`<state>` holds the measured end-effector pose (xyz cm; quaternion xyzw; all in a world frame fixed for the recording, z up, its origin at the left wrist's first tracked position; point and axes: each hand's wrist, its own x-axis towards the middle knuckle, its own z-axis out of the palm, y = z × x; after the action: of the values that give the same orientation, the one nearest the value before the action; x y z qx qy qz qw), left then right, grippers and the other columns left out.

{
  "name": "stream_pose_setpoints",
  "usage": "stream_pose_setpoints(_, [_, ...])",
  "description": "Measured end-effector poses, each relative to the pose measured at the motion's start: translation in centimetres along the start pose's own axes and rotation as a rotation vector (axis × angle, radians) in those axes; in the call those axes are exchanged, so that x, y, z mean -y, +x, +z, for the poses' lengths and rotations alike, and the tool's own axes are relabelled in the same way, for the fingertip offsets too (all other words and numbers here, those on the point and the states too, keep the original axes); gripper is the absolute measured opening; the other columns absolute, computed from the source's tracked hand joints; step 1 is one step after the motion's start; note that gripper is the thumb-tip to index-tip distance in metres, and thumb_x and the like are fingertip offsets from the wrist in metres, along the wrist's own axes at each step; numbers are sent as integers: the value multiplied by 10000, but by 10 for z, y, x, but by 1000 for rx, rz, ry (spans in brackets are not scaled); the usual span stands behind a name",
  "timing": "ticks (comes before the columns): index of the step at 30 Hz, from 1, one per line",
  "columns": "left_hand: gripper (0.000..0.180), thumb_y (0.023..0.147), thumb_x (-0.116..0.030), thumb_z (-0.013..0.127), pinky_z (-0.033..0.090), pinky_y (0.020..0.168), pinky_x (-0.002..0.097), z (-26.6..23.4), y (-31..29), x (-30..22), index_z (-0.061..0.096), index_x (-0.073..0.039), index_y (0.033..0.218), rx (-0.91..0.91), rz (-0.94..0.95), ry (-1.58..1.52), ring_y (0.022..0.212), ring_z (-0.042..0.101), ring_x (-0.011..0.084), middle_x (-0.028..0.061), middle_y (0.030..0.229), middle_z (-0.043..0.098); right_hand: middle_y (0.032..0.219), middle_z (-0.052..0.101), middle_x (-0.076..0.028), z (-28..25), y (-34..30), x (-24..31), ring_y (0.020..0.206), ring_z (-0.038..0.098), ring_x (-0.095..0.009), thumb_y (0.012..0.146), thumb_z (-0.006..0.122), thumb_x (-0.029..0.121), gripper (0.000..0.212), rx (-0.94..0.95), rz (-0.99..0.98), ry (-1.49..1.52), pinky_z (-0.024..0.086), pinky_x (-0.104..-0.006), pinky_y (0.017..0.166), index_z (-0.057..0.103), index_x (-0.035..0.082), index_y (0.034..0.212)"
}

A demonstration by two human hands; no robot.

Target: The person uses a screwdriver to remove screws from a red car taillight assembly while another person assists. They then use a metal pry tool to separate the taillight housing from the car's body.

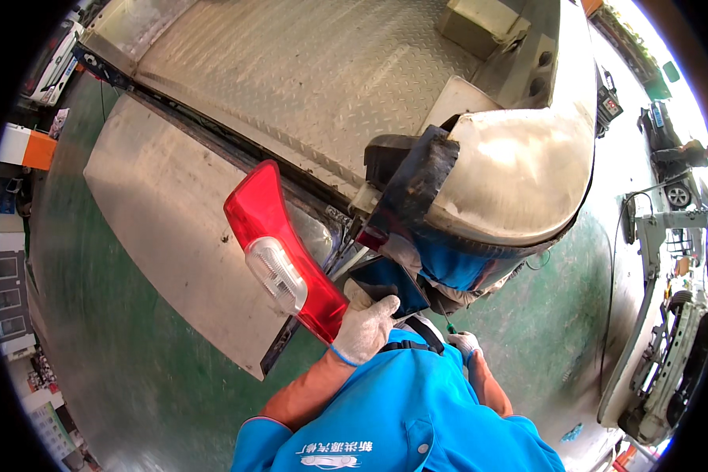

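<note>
Tail light [282, 250] slants over the lowered tailgate [173, 212], left of the rounded rear corner [519, 173]; my gloved left hand [367, 324] grips its near end, seemingly for steadiness, while my right hand [466, 342] curls round a green-handled tool [451, 328].

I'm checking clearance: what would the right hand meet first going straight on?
Led by the green-handled tool it holds, the right hand would probably meet the vehicle's rear corner first, though depth is unclear.

Glossy plastic tail light [286, 240], rough metal bed [315, 71]
</note>
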<state>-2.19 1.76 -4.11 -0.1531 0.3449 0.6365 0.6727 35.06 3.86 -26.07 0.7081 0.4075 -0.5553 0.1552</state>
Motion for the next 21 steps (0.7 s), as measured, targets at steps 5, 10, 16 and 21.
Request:
stream_pose_setpoints(5, [81,933,-62,708,428,515,177,-3,-2,-1,699,-119,990,35,14,28,631,569,43,-34,803,653,818,665,-115,-5,19,-28,775,663,-206,871,651,211,178,-7,-303,-237,511,-351,686,686,38,896])
stream_pose_setpoints(10, [91,929,-70,716,434,536,186,6,-7,-4,694,-115,1006,-21,33,45,646,572,49,-37,817,655,785,652,-89,-8,-11,6,731,641,-170,882,656,194,162,22,-183,-180,502,-330,650,667,34,900])
stream_pose_setpoints(16, [97,921,-65,724,419,530,184,3,-3,-2,684,-138,971,6,17,-6,639,561,45,-42,812,649,771,651,-81,-5,-14,9,681,620,-160,847,687,167,208,-4,-45,90,499,-340,611,658,-7,957])
stream_pose_setpoints(21, [106,918,-55,725,391,502,175,-2,-6,-7,681,-146,951,41,12,-37,616,538,39,-43,792,638,857,618,-128,-7,-16,10,791,630,-168,877,632,132,111,-11,-19,6,490,-342,692,674,32,899])
